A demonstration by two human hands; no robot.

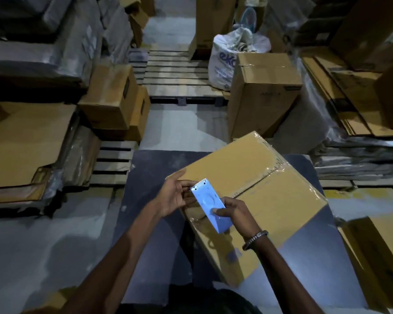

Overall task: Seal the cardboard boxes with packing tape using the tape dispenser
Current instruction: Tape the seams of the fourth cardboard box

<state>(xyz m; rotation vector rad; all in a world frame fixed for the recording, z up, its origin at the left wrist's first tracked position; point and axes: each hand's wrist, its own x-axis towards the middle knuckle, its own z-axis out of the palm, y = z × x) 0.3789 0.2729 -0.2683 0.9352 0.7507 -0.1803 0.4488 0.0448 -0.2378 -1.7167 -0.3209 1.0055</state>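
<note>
Fingers, left hand (pixel 173 196): curling at the serrated end of the tape dispenser (pixel 210 208), pinching near its toothed edge; whether a tape end is being held there cannot be told.
Fingers, right hand (pixel 235 214): wrapping the lower body of the same dispenser, thumb lying across its pale face; gripping firmly, by the look of it.
Stacked flat cardboard (pixel 25 143): lying at 9 o'clock, matt brown sheets, partly sheathed in crinkled clear film.
Small cartons (pixel 110 98): sitting at 10 o'clock, two plain brown boxes, corners softened.
Wooden pallet (pixel 177 75): showing at 12 o'clock, slatted, bare timber.
Tape dispenser: being held over the near left corner of the work box, at centre; flat, oblong, smooth pale-blue plastic or metal, toothed cutter at its far tip.
Work box (pixel 254 186): resting on the dark table (pixel 150 168), at 1 to 3 o'clock of the hands; corrugated brown, rectangular, turned at an angle.
Progress, work box: glossy clear tape appearing to run along the centre seam and over the far and right edges; the near corner seems the strip in hand. Judged nearly sealed.
White sack (pixel 222 64): slumping at 1 o'clock, woven plastic, printed lettering.
Tall carton (pixel 261 91): standing at 1 o'clock, flaps closed, tape glinting on top; probably done.
Open carton (pixel 379 259): gaping at 4 o'clock, flap up; likely awaiting sealing.
</note>
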